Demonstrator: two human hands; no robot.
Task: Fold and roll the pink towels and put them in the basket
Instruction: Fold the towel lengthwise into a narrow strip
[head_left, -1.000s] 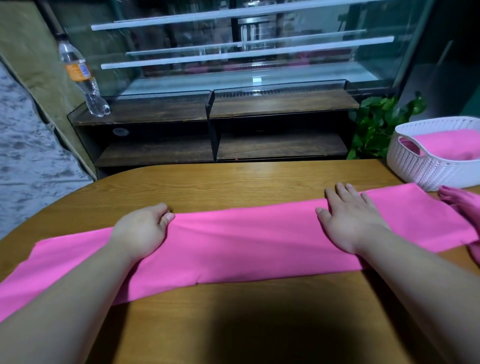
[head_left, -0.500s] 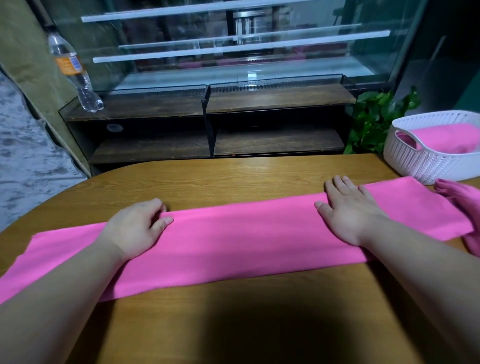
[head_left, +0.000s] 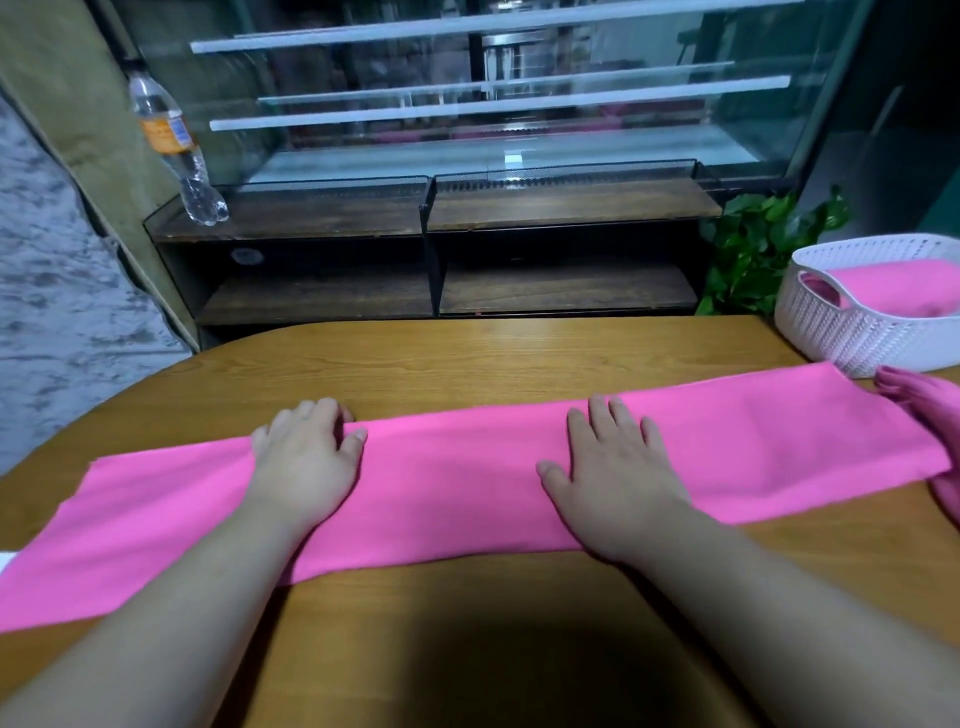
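A pink towel (head_left: 457, 478), folded into a long narrow strip, lies across the wooden table (head_left: 467, 364) from the left edge to the far right. My left hand (head_left: 306, 462) rests on its left part, fingers bent at the towel's far edge. My right hand (head_left: 613, 478) lies flat on the strip right of the middle, fingers spread. A white woven basket (head_left: 852, 338) stands at the right rear of the table with a pink towel (head_left: 904, 291) inside. More pink cloth (head_left: 935, 410) lies bunched at the right edge.
Behind the table stands a dark low shelf (head_left: 431, 223) with a plastic water bottle (head_left: 171, 150) on its left end, under a glass display case. A green plant (head_left: 763, 249) grows just behind the basket. Bare wood (head_left: 467, 649) lies between my forearms.
My right hand has slid left along the towel toward the middle. My left hand keeps its place on the left part. The view has shifted slightly.
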